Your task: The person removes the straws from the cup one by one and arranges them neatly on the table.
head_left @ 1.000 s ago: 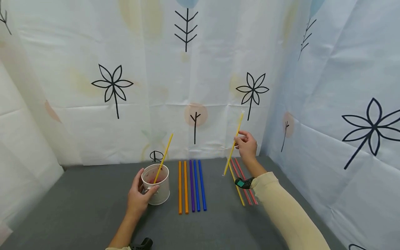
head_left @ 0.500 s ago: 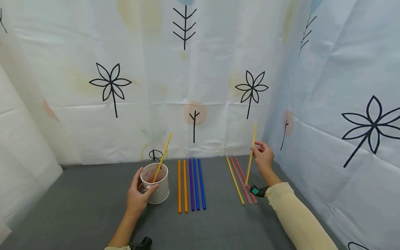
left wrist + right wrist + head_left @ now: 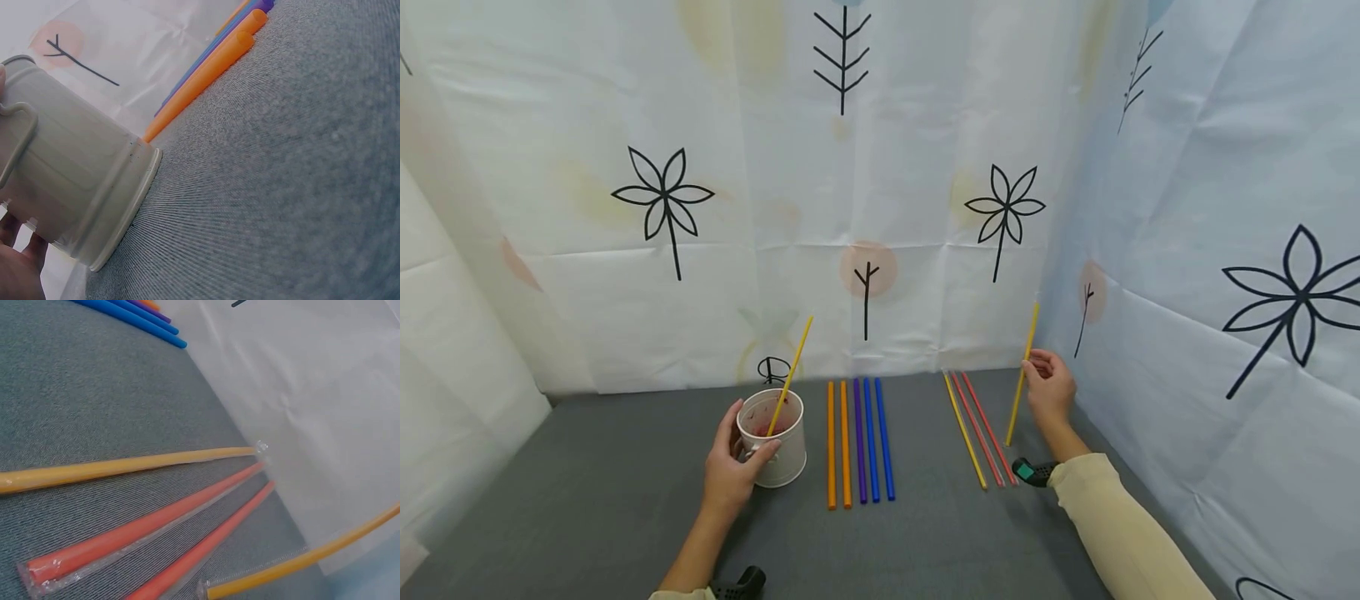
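My left hand holds a white metal pail with a small side handle, fingers round its far side and thumb near the rim. A yellow straw leans in the pail, rising above its rim. Reddish marks show inside. My right hand pinches another yellow straw in a clear wrapper, held nearly upright to the right of the wrapped straws. On the table lie a wrapped yellow straw and two wrapped red straws. The right wrist view does not show the fingers.
Between the hands lie two orange straws, a purple straw and two blue straws, side by side on the grey cloth-covered table. A white patterned curtain borders the back and sides.
My right hand has moved right and down with the wrapped yellow straw, passing over the red straws to their right side. My left hand still holds the pail in place.
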`<state>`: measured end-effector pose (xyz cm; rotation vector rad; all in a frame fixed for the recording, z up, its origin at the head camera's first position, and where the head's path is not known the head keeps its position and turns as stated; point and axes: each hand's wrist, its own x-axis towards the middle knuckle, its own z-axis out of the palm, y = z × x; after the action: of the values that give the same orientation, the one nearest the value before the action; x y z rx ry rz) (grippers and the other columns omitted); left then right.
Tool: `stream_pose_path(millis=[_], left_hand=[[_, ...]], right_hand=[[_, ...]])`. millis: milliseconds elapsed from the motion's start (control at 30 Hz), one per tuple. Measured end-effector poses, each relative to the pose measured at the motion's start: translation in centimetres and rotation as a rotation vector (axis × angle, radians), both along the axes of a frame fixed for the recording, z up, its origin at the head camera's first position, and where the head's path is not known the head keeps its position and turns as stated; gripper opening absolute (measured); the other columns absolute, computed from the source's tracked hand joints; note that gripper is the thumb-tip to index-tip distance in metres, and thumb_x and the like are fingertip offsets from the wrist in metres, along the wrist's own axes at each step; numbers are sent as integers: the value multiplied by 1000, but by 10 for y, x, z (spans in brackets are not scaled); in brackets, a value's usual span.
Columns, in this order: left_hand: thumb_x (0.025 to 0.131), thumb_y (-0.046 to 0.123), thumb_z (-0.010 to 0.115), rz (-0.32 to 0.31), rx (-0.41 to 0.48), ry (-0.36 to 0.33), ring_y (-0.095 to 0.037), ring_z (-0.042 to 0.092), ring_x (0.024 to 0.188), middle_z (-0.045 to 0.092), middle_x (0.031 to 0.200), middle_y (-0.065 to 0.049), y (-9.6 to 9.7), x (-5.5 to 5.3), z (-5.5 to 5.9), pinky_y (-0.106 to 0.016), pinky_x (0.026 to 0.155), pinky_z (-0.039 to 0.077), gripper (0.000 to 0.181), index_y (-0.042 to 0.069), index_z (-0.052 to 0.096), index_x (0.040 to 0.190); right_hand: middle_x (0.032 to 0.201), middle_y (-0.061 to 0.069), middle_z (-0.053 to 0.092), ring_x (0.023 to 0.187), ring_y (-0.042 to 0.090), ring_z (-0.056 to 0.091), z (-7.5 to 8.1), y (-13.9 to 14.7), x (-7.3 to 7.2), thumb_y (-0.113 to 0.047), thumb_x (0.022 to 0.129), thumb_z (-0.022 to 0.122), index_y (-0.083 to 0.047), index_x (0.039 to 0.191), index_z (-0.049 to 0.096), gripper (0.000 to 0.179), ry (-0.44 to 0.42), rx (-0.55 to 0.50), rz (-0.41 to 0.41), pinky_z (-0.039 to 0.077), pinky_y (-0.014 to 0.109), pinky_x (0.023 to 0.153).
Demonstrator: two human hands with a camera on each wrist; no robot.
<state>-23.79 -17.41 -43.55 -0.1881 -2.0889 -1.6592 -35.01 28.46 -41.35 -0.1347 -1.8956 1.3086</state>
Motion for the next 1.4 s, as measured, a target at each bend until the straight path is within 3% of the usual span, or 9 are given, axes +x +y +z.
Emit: stream_pose_path(millis=[267,367,500,567,700,767,967,1133,1400], left_hand=[[83,1,75,0,3,-9,-42,41,129,43,139,-32,0,0,1,-56,108,30,77,-5,32,146],[83,2,75,6,-3,-14,-41,42,129,44,139,-31,0,0,0,-39,110,34,78,-4,32,147],[83,2,76,8,0,-12,-41,43,128,44,138,-31,0,-2,0,-14,101,34,78,-3,32,147],[82,1,76,8,0,-11,-41,43,128,44,138,-31,0,-2,0,-19,104,35,78,-2,32,148],[82,1,76,5,-5,-11,-41,43,128,44,138,-31,0,-2,0,-47,109,33,79,-3,32,147],[82,0,76,3,-1,-7,-41,43,128,44,138,-31,0,-3,0,-55,107,31,79,-4,32,147],[82,-1,75,8,5,3,-40,43,128,44,138,-30,0,-3,-1,-57,107,31,78,-3,33,147],[82,0,76,3,8,-1,-40,42,129,43,140,-30,-1,-4,-2,-56,108,30,78,-4,33,147],[82,0,75,-8,24,0,-40,41,130,42,141,-30,-1,-4,-1,-56,109,29,77,-3,32,147]], right_hand=[[97,18,69,72,-4,54,-2,1,2,-2,89,69,2,110,67,22,-30,45,1,43,11,63],[96,18,69,71,-6,53,-2,4,-1,-4,88,70,1,109,67,21,-77,76,-6,42,10,61],[94,18,70,67,-7,53,-6,11,-1,-5,89,70,0,109,67,21,-143,123,3,42,12,56],[93,19,69,66,-6,53,-10,14,0,-4,89,69,1,110,67,21,-171,132,22,43,12,55],[96,19,68,69,0,54,-20,19,6,-4,92,66,1,114,68,22,-215,140,54,45,13,56],[97,18,68,71,4,54,-24,20,8,-7,93,65,-1,113,69,21,-229,152,55,45,15,56],[95,18,69,70,5,55,-29,22,13,-13,96,62,-3,108,71,19,-265,164,62,47,19,53],[105,18,66,74,5,57,-31,27,14,-8,94,63,-1,116,68,23,-328,162,108,49,19,55],[123,23,60,104,34,61,-34,38,16,-8,93,66,-1,134,56,43,-431,291,212,52,24,65]])
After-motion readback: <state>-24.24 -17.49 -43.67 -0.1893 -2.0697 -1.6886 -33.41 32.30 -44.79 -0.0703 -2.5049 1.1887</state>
